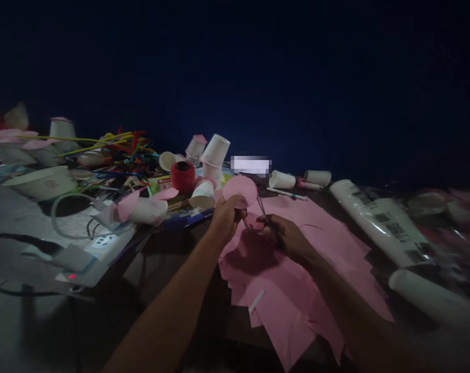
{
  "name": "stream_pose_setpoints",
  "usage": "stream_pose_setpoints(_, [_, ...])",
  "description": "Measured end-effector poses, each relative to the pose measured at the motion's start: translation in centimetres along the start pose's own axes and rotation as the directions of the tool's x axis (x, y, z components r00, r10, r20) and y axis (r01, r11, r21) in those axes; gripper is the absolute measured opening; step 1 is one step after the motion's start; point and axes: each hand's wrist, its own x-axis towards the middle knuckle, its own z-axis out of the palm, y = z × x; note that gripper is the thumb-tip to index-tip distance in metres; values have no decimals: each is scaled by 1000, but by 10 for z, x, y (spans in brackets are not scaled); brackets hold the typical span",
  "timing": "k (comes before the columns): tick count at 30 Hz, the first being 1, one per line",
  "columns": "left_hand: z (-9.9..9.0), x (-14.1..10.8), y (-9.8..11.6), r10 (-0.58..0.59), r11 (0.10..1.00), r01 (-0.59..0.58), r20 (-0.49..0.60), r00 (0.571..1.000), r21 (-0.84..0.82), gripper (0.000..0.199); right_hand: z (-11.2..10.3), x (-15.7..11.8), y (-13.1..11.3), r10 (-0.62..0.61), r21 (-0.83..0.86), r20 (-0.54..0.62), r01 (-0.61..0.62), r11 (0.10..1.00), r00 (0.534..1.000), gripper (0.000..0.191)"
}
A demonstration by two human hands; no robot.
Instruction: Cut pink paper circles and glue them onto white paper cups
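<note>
My left hand [228, 220] pinches the lower edge of a round pink paper disc [240, 189] and holds it up. Beside it, my right hand [283, 233] grips a pair of scissors [262, 207], whose blades point up along the disc's right edge. A thin curl of pink paper hangs under the disc, between the two hands. Below both hands lies a spread stack of pink paper sheets [277, 290], with a small white strip [256, 300] on top.
A power strip [99, 254] with cables lies to the left. Behind are paper cups [216, 150], a red roll [182, 177] and coloured pipe cleaners [130, 147]. Wrapped stacks of cups [378, 223] lie on the right, and a white bowl [41, 182] stands at the left.
</note>
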Motion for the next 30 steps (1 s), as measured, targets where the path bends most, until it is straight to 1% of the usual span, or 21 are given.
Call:
stream_pose_setpoints(7, [-3, 2, -3, -16, 1000, 16, -3, 1000, 10, 7, 2, 0, 3, 27, 16, 20, -28, 999, 999, 38])
stream_pose_setpoints(11, [-3, 4, -4, 6, 1000, -6, -11, 1000, 11, 10, 4, 0, 5, 33, 17, 23, -34, 999, 999, 40])
stream_pose_setpoints(15, [-3, 5, -3, 31, 1000, -31, 2, 1000, 1, 15, 5, 0, 5, 52, 80, 53, -56, 995, 997, 39])
stream_pose_setpoints(20, [-4, 6, -5, 51, 999, -51, 3, 999, -12, 17, 6, 2, 7, 32, 90, 48, -37, 995, 998, 36])
stream_pose_setpoints(24, [-4, 5, -5, 37, 999, -37, -21, 999, -20, 17, 7, 3, 8, 21, 98, 57, -26, 995, 998, 33])
stream_pose_setpoints(30, [-3, 4, -4, 20, 1000, -20, -30, 999, -16, 17, 8, 4, 10, 64, 163, 78, -76, 984, 995, 36])
